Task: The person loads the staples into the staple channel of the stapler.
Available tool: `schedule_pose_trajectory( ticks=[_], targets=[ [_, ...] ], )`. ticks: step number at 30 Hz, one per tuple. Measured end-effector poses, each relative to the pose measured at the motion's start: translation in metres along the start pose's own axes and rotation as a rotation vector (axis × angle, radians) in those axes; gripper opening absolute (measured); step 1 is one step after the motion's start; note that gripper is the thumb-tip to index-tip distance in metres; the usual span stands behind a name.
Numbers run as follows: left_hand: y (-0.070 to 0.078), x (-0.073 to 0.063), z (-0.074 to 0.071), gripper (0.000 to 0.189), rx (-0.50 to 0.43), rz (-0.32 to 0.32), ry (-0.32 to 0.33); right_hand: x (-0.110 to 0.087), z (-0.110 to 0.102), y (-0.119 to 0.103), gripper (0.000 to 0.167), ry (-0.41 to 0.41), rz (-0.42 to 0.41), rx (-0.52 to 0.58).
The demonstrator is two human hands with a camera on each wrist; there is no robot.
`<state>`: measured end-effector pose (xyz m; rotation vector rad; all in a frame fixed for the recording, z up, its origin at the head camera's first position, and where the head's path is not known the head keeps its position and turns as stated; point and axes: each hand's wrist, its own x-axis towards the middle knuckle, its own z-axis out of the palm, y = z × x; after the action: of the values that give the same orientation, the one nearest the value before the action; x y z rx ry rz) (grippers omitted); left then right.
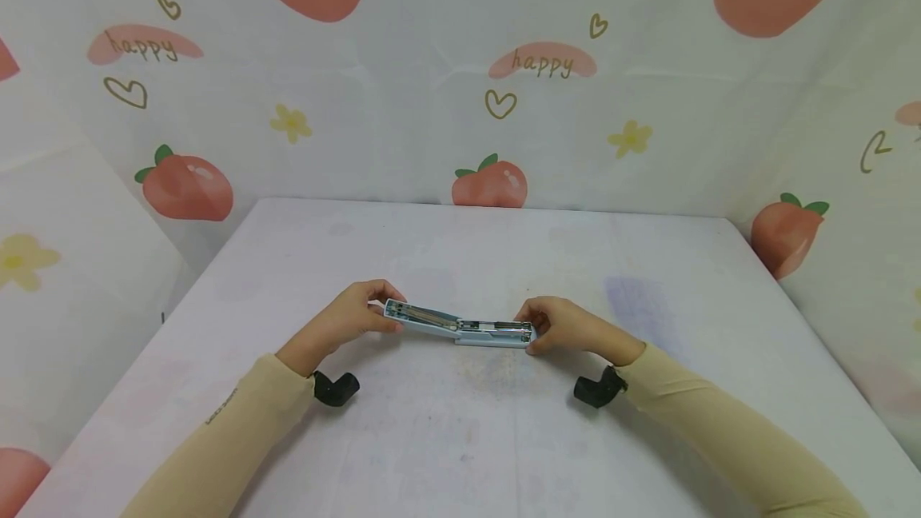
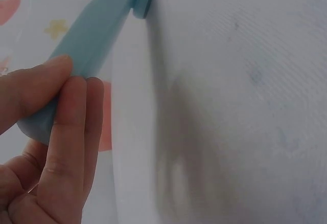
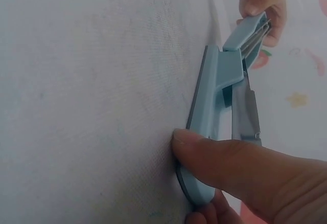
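A light blue stapler (image 1: pixel 457 331) is spread wide apart over the white table, its metal inside facing up. My left hand (image 1: pixel 357 312) grips the end of its top cover, which tilts up a little to the left. In the left wrist view, thumb and fingers pinch the blue cover (image 2: pixel 97 35). My right hand (image 1: pixel 564 324) holds the base at the other end. The right wrist view shows the thumb (image 3: pixel 214 155) across the blue base (image 3: pixel 207 96), with the metal staple channel (image 3: pixel 245 111) beside it. The base lies on or just above the tabletop; I cannot tell which.
The white table (image 1: pixel 460 438) has a purple stain (image 1: pixel 640 306) at the right. A white cloth (image 1: pixel 403 102) printed with peaches, hearts and "happy" hangs behind it and at both sides. Black wrist cameras, left (image 1: pixel 336 389) and right (image 1: pixel 600 387), sit at the sleeve cuffs.
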<state>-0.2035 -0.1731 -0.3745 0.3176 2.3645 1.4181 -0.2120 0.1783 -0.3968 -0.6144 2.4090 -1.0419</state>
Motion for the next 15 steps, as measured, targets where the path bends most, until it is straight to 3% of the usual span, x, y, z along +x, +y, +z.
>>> schedule_pose_trajectory(
  ticks=[15],
  targets=[
    [0.020,-0.003,0.002,0.040,0.025,0.020,0.030,0.001,0.000,-0.002,0.037,-0.002,0.012,-0.007]
  ],
)
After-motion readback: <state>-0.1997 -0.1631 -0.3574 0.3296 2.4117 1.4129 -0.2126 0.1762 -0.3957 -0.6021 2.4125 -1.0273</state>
